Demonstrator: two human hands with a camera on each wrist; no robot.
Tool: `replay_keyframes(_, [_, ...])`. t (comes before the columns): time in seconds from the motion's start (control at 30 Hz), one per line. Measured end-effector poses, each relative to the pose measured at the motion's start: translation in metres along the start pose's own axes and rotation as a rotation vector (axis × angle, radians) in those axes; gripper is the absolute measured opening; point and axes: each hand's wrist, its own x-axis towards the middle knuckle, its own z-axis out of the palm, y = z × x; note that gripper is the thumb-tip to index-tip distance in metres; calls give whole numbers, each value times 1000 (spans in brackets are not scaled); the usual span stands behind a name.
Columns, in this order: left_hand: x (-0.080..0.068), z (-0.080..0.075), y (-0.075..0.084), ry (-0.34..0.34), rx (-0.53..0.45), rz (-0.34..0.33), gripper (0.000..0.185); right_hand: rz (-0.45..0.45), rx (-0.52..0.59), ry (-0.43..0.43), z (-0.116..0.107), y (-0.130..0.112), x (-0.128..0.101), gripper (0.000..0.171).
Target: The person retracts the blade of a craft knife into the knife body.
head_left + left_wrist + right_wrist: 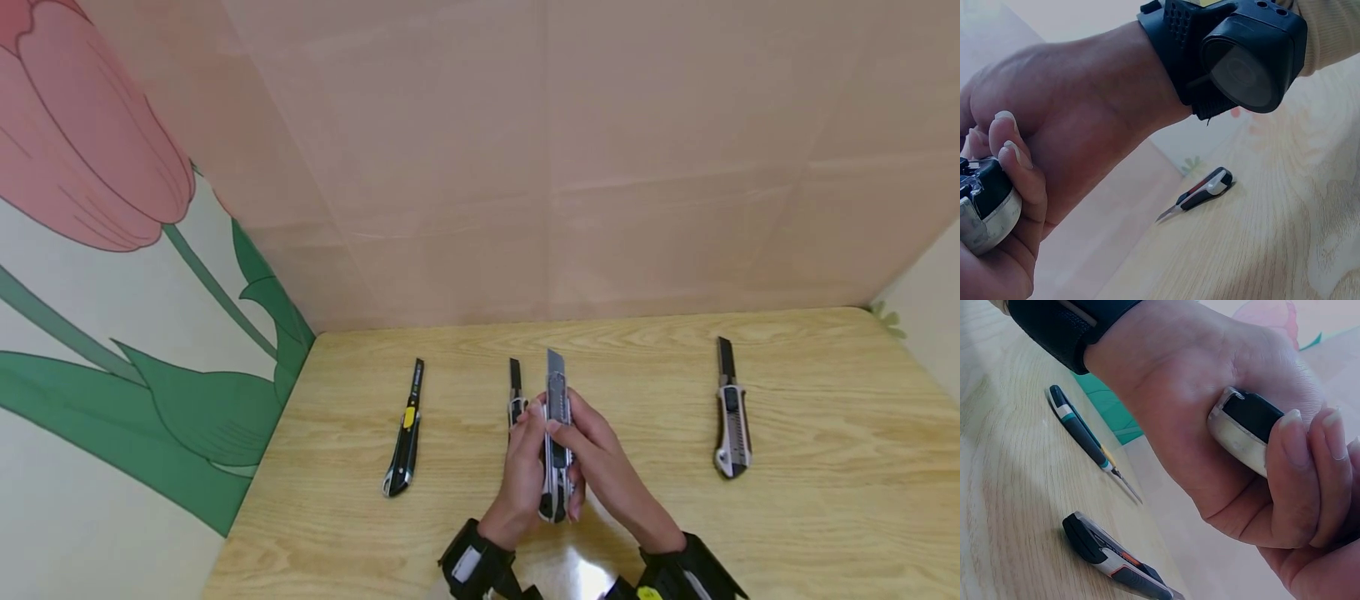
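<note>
A silver and black utility knife [557,442] with its blade pushed out and pointing away from me is held above the wooden table [825,500], at the middle near the front edge. My left hand [523,457] grips its left side and my right hand [594,457] grips its right side, fingers curled round the body. The left wrist view shows the knife's butt end [985,206] at the left under curled fingers, with the right hand [1104,106] behind it. In the right wrist view the butt end [1247,425] sits between the left hand [1197,394] and curled fingers.
A black and yellow knife [405,433] lies at the left. A small knife [515,387] lies just beyond my left hand. A silver knife [731,417] lies at the right, also seen on the table [1200,192]. A pink wall stands behind the table and a tulip-painted wall to the left.
</note>
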Motion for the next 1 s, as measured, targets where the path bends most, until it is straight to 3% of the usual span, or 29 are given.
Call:
replay_keyframes(0.4, [0, -2, 2, -7, -36, -15, 49, -34, -35, -12, -1, 2, 2, 30])
replay_keyframes(0.57, [0, -2, 2, 30, 10, -40, 52, -58, -51, -22, -2, 2, 1, 30])
replay_keyframes(0.77, [2, -1, 2, 40, -4, -29, 49, -33, -31, -14, -1, 5, 2, 31])
replay_keyframes(1.0, [2, -1, 3, 125, 46, -12, 55, -34, -29, -1, 1, 8, 4, 29])
